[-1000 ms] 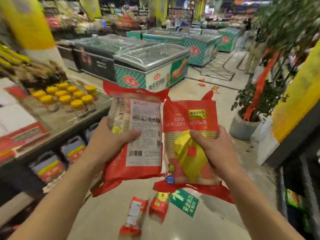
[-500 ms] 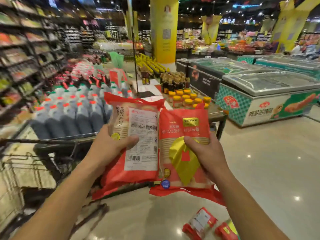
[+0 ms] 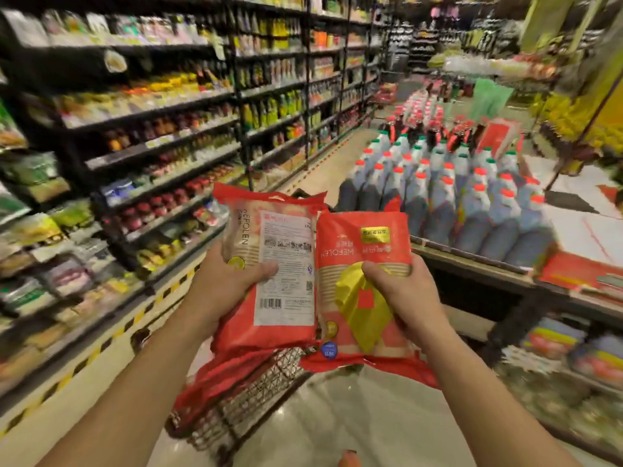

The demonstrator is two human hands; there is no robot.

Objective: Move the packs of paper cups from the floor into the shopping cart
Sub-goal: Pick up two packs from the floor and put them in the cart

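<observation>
1. Far left: store shelves point(image 3: 151, 156) line the aisle, heavily motion-blurred. We cannot read any product there.
2. Left hand point(image 3: 222, 288) is clenched around the left pack of paper cups point(image 3: 269, 274), thumb across the white label face, fingers behind. The pack is upright, label side toward the camera.
3. Below and between the forearms: the shopping cart point(image 3: 249, 396), wire mesh visible. Something red lies in it, partly hidden by the held pack. We cannot tell whether it is another pack.
4. Right hand point(image 3: 404, 294) grasps the right pack of paper cups point(image 3: 364, 284), thumb on the yellow printed patch. The two packs touch edge to edge, both held above the near end of the cart.
5. Right of the hands: a worktop point(image 3: 472, 264) carries rows of dark jugs point(image 3: 448, 197) with red caps. None of it belongs to the task.
6. Step in hand, by our judgement: the carry. Both packs are off the floor and over the cart, not yet released.
7. Next move calls for lowering both packs past the mesh rim into the basket, then opening both hands. We would keep them clear of the worktop edge on the right.
</observation>
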